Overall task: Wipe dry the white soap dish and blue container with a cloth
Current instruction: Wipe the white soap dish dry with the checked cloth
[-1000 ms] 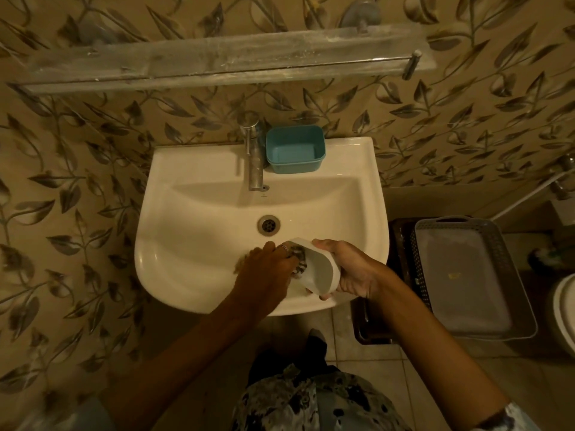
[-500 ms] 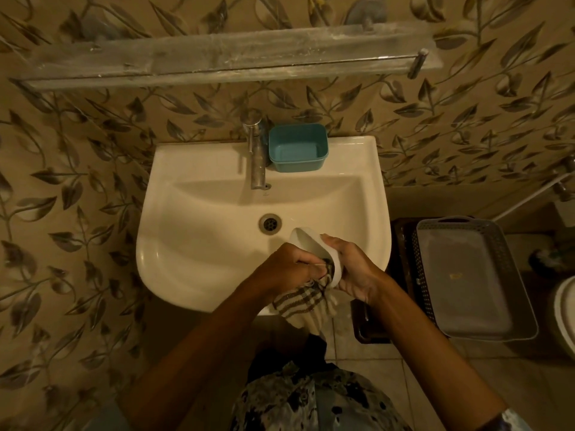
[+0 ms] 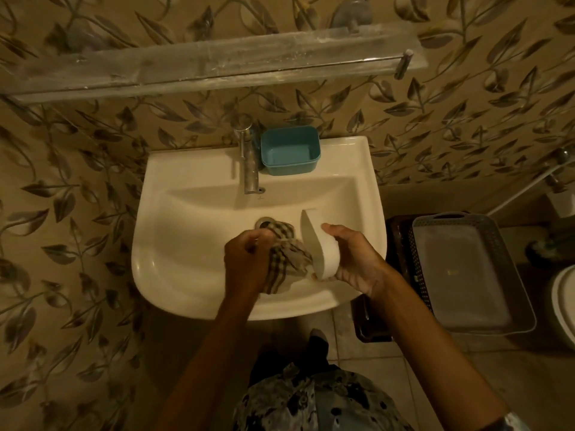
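1. White soap dish: it is held above the front of the sink. It is tipped on its edge, with the open side turned toward the cloth.
2. The right hand grips the dish, thumb at its upper edge and fingers curled under its outer wall.
3. The left hand is closed round a bunched checked cloth. The cloth meets the dish's open side near its lower end.
4. Judging by this, the dish is mid-wipe. Whether its inside is dry cannot be told. The outer wall under the right fingers likely needs its own pass.
5. The blue container stands upright on the sink's back ledge, just beside the tap. It is well apart from both hands and the cloth.
6. The container looks untouched by the cloth, so that half of the job appears to be left. It cannot start until the dish is finished and set down.
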